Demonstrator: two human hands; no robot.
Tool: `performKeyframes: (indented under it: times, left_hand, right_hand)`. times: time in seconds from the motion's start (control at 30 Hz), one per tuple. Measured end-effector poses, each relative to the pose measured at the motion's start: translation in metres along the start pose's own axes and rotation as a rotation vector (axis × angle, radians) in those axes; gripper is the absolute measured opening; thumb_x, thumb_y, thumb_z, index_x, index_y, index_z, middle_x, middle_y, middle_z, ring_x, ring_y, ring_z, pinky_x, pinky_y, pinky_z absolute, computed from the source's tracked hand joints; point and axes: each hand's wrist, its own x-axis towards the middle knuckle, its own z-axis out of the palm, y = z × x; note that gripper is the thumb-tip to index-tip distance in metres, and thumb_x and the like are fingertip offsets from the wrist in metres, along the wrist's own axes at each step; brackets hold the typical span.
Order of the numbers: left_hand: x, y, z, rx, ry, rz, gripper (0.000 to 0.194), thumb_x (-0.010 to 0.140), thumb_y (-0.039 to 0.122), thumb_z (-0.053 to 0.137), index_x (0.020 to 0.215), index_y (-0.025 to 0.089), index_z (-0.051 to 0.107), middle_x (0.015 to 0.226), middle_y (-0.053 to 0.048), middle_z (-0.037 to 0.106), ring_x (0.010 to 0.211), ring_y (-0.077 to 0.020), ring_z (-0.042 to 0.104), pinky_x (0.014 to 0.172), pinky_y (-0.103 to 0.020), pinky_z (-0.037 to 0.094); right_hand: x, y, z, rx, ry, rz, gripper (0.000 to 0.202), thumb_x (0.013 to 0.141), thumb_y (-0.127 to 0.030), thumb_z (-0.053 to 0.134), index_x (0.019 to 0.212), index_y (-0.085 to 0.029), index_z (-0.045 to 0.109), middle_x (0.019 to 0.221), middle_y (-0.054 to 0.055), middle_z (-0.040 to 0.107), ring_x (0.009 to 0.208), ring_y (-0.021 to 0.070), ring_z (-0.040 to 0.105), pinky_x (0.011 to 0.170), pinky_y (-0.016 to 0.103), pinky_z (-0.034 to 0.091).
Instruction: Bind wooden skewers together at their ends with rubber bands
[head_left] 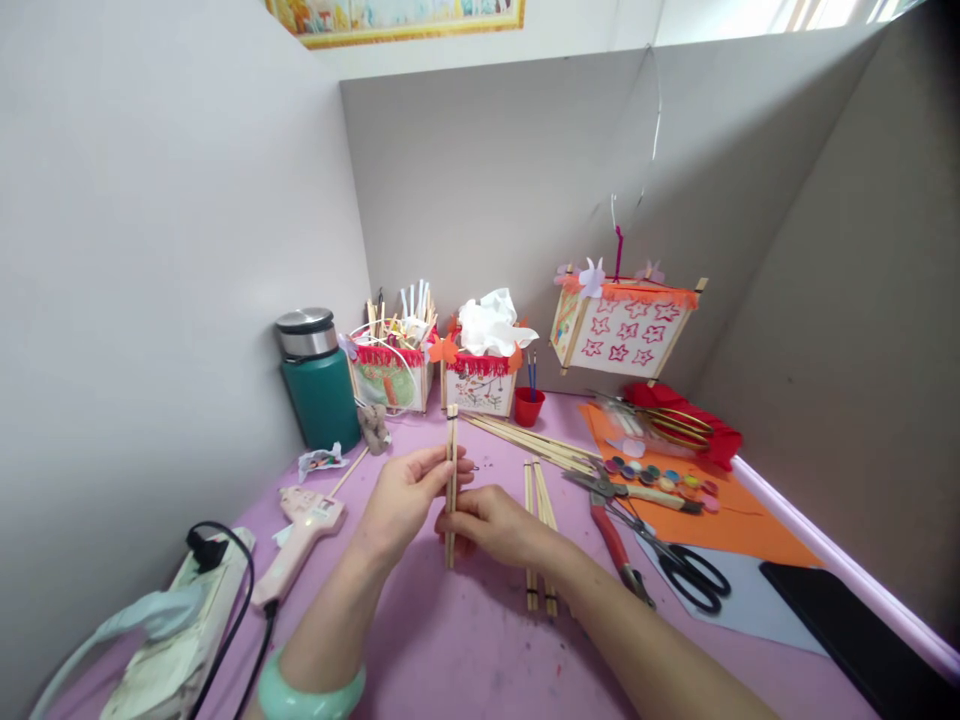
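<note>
Bamboo sticks (451, 480), a few held side by side and upright over the purple table (465, 640), sit between both hands. The left hand (401, 500) has its fingers closed on the upper half; the right hand (491, 522) pinches the lower part. They look light, stiff and thin, likely to snap if bent, so a grip near the middle suits them. How many sticks there are I cannot tell; fingers cover the join.
</note>
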Motion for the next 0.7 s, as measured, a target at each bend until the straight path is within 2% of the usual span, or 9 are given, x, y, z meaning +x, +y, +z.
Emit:
performKeyframes:
  times: [0.27, 0.7]
  left_hand:
    - [-0.0028, 0.0038, -0.0015, -0.025, -0.053, 0.009, 0.034, 0.079, 0.033, 0.059, 0.105, 0.010, 0.060, 0.095, -0.013, 0.068, 0.089, -0.0236, 0.064, 0.079, -0.034, 0.051]
    - [-0.0029, 0.0055, -0.0036, -0.080, 0.037, 0.007, 0.033, 0.072, 0.034, 0.068, 0.095, 0.009, 0.067, 0.089, -0.013, 0.070, 0.084, -0.0248, 0.066, 0.078, -0.036, 0.052]
  right_hand:
    - [-0.0022, -0.0042, -0.0001, -0.067, 0.007, -0.022, 0.019, 0.080, -0.022, 0.048, 0.067, -0.014, 0.059, 0.058, 0.000, 0.058, 0.053, 0.0105, 0.054, 0.051, 0.020, 0.042]
    - [-0.0035, -0.0083, 0.0001, -0.202, 0.012, -0.036, 0.021, 0.082, -0.025, 0.048, 0.066, -0.015, 0.058, 0.060, 0.000, 0.060, 0.052, 0.0102, 0.054, 0.051, 0.020, 0.041]
